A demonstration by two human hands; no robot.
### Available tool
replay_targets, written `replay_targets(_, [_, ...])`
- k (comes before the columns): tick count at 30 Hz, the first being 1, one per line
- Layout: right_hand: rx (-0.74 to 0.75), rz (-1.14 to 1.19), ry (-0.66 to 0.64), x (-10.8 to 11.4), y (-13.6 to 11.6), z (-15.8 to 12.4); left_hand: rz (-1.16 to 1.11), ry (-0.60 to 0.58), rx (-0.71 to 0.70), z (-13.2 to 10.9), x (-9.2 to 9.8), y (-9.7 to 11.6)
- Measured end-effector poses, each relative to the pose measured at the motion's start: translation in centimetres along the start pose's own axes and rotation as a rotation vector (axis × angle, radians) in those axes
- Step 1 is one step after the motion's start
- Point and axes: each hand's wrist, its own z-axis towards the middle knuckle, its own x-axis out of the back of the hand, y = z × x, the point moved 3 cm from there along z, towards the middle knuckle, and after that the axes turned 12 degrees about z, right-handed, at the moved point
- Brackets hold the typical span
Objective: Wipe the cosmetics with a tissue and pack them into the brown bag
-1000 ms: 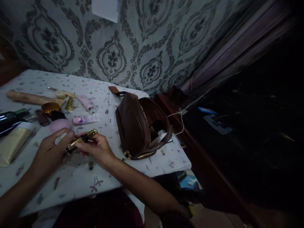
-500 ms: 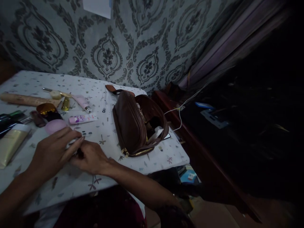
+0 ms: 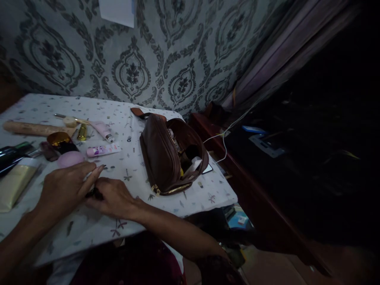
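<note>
Both my hands rest low on the table (image 3: 166, 202) near its front edge, fingers closed together over a small dark object (image 3: 94, 194) that is mostly hidden. My left hand (image 3: 67, 188) covers it from the left, fingertips pointing right. My right hand (image 3: 114, 198) presses in from the right, fingers curled toward it. An open brown zip pouch (image 3: 166, 156) stands just right of my hands, with a white item showing inside.
Left of the hands lie a pink round sponge (image 3: 70, 159), a pink tube (image 3: 103, 150), a gold-lidded compact (image 3: 59, 139), a gold lipstick (image 3: 82, 132), a cream tube (image 3: 13, 184) and a long beige stick (image 3: 32, 128). A white cable (image 3: 225, 136) hangs off the table's right side. Patterned wall behind.
A second ago both hands held a gold-and-black tube up in plain view. They have since dropped to the tabletop and closed over it, so it is almost hidden.
</note>
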Motion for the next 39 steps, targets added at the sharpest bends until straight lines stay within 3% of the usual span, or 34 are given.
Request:
replay_targets(5, [0.066,0.073,0.092,-0.2,0.6,0.0,-0.338,-0.092,0.061,0.3,0.5,0.1])
replay_targets(8, [0.114,0.213,0.199,-0.2,0.8,0.1,-0.559,-0.056,0.137,0.3,0.1,-0.2])
replay_targets(12, [0.095,0.448,0.324,0.1,0.9,0.3,-0.589,0.036,0.211,0.1,-0.8,-0.9])
replay_targets(16, [0.079,0.652,0.399,0.4,0.9,0.4,-0.622,-0.001,0.192,-0.5,-1.8,-1.0])
replay_targets(20, [0.038,0.896,0.421,0.6,1.0,0.5,-0.734,-0.081,0.153,-0.9,-2.5,-1.0])
replay_targets(28, [-0.007,1.158,0.413,1.0,1.2,0.9,-1.224,-0.218,0.273,-0.5,-4.1,-0.8])
replay_targets(39, [-0.058,1.144,0.51,1.4,1.9,1.0,-1.192,-0.122,0.381,1.7,-6.9,-1.7])
